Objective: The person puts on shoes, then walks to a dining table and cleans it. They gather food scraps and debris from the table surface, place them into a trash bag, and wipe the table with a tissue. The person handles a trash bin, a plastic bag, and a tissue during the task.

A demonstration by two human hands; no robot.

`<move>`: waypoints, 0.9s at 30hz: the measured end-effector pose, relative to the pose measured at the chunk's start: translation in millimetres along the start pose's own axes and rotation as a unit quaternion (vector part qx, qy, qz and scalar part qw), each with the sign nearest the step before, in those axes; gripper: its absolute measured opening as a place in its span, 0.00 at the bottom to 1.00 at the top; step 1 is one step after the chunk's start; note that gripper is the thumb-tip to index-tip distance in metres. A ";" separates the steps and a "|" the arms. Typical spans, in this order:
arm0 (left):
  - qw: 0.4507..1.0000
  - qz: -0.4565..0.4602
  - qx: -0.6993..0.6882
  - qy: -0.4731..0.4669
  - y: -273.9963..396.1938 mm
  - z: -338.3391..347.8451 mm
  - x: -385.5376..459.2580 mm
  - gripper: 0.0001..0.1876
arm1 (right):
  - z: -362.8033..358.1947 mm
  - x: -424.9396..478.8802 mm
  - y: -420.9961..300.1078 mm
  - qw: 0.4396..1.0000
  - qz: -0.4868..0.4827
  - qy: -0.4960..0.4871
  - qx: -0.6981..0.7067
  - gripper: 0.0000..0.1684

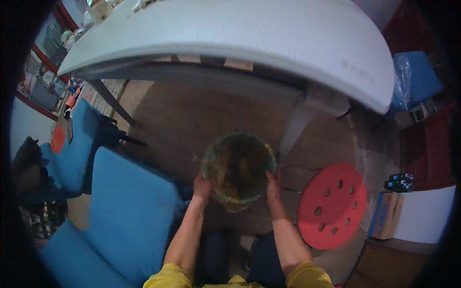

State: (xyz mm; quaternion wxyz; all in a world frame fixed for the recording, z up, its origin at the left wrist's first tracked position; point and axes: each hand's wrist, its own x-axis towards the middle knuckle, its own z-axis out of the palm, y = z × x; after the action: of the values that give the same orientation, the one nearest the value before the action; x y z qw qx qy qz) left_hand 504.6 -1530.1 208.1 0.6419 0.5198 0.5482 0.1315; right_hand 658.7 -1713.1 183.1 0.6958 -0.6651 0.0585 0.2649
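Between my two hands is a round glass bowl (240,169), held out in front of my body above the floor. Dark contents, brown and greenish, show through it, but blur hides what they are. My left hand (204,185) grips the bowl's left side. On the opposite side my right hand (273,186) has hold of the rim, thumb on top. The fingers under the bowl are hidden. Beyond the bowl stands a table with a white top (252,27).
Blue upholstered chairs (129,212) stand close on my left. At my right is a red round stool (333,207) with holes in its seat. A cardboard box (387,216) and dark green bottles (399,182) are farther right. Another blue chair (417,79) stands beyond the table's right end.
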 end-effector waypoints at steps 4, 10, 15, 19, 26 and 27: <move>1.000 -0.008 -0.008 0.006 62.1 1.3 -57.3 0.23 | 9.1 -25.1 -49.0 0.987 -0.042 0.000 -0.152 0.40; 0.997 -0.035 0.029 0.063 88.7 -21.9 -86.3 0.16 | 29.1 -97.3 -132.6 0.955 -0.159 0.074 -0.238 0.20; 0.990 -0.022 -0.108 0.087 168.5 -26.4 -138.6 0.14 | 33.2 -157.2 -223.5 0.960 -0.111 -0.041 -0.253 0.12; 0.975 -0.145 -0.141 0.095 224.3 -51.9 -167.6 0.13 | 80.7 -197.7 -304.1 0.909 -0.209 -0.119 -0.341 0.15; 0.986 -0.135 -0.047 0.090 243.7 -60.1 -174.7 0.17 | 175.5 -199.9 -428.6 0.877 -0.275 -0.211 -0.333 0.09; 0.983 -0.160 -0.048 0.081 251.8 -57.7 -173.8 0.19 | 184.2 -188.2 -439.4 0.881 -0.258 -0.222 -0.328 0.09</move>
State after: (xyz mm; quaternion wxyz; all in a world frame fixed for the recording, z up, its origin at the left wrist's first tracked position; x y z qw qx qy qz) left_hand 493.8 -1521.3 519.1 0.6320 0.3817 0.6677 0.0949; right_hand 644.3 -1580.7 677.8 0.4765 -0.7703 -0.3616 0.2208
